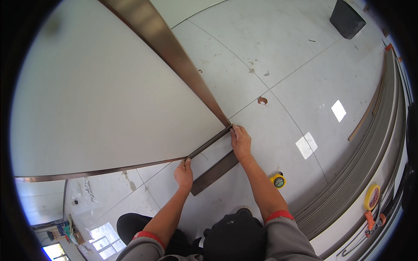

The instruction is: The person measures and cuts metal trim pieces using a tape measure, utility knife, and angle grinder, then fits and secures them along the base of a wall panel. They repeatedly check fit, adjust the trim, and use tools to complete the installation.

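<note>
A large white panel [109, 95] with brown edging fills the left of the head view. Along its short near end lies a narrow dark brown strip [208, 143]. My left hand [183, 175] pinches the strip's left end at one panel corner. At the other corner, my right hand [241, 142] has its fingers closed on the strip's right end, beside the wide brown edge board [174, 56]. Below the strip, a flat dark brown board [215, 173] lies on the floor between my forearms. Whether the strip is fixed to the panel cannot be made out.
A yellow tape measure [278, 180] rests right of my right forearm. Long grey ribbed boards [348, 187] are stacked along the right, with a yellow tape roll [372, 197] and an orange-handled tool [370, 222] beyond. A black bin [347, 21] stands far right on the tiled floor [287, 74].
</note>
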A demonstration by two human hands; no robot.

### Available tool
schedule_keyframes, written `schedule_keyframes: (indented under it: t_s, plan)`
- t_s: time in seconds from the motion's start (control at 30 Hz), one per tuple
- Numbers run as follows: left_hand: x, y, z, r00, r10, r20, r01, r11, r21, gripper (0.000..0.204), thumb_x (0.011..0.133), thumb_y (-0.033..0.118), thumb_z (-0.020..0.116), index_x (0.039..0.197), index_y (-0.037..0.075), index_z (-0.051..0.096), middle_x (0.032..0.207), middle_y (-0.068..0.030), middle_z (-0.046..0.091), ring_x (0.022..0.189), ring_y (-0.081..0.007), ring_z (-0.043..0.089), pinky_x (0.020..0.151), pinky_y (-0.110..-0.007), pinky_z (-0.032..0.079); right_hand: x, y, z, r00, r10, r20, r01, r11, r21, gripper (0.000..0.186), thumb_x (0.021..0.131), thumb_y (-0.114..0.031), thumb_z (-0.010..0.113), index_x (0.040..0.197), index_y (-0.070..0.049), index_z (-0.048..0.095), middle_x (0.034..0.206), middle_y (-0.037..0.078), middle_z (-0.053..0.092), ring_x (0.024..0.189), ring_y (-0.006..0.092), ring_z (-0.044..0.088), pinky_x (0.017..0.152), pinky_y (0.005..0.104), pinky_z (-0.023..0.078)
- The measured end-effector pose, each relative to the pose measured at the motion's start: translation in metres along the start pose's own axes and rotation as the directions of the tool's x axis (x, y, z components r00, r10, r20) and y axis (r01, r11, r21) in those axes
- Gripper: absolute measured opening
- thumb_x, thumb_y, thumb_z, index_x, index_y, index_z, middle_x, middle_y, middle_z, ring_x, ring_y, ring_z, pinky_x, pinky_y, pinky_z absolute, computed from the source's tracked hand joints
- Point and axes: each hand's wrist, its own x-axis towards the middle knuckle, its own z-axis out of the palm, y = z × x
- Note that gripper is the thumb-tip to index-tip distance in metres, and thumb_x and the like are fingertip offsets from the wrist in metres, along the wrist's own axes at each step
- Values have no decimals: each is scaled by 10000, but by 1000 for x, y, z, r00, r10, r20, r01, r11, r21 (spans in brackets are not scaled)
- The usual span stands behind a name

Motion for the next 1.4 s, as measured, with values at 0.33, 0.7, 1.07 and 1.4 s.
schedule_keyframes:
  t_s: [0.33, 0.7, 1.07, 1.4]
  plan:
    - [5, -7, 1, 997, 68, -38, -68, 998, 2, 436, 1025, 388, 554, 844, 9, 675, 738, -233, 641, 687, -445, 605, 656, -511, 453, 1, 1, 2, 1000, 24, 5, -24, 999, -36, 168, 935, -53, 664, 1102, -50, 678, 1003, 162, 703, 882, 391, 687, 759, 426, 564]
    - [8, -9, -4, 998, 69, -9, -69, 997, -42, 425, 1012, 406, 575, 876, 21, 693, 761, -223, 667, 717, -436, 627, 681, -516, 465, 9, 15, -3, 960, 279, 31, -280, 958, 55, 197, 879, -43, 669, 1067, -63, 726, 1038, 170, 720, 912, 362, 697, 823, 412, 553]
    - [7, -11, -2, 999, 39, -3, -39, 998, -40, 426, 1005, 412, 587, 837, 33, 684, 741, -213, 658, 705, -432, 621, 674, -508, 466, 7, 13, -5, 986, 139, 91, -135, 990, -51, 197, 887, -65, 654, 1068, -49, 731, 1014, 162, 721, 945, 368, 688, 839, 393, 543]
    - [9, -11, -3, 998, 62, -8, -62, 998, -18, 437, 1004, 412, 591, 801, 30, 656, 703, -212, 639, 668, -428, 611, 639, -512, 452, 16, 10, -11, 987, 72, 141, -69, 997, -29, 133, 902, -87, 669, 1030, -61, 692, 967, 166, 704, 882, 389, 678, 786, 419, 543]
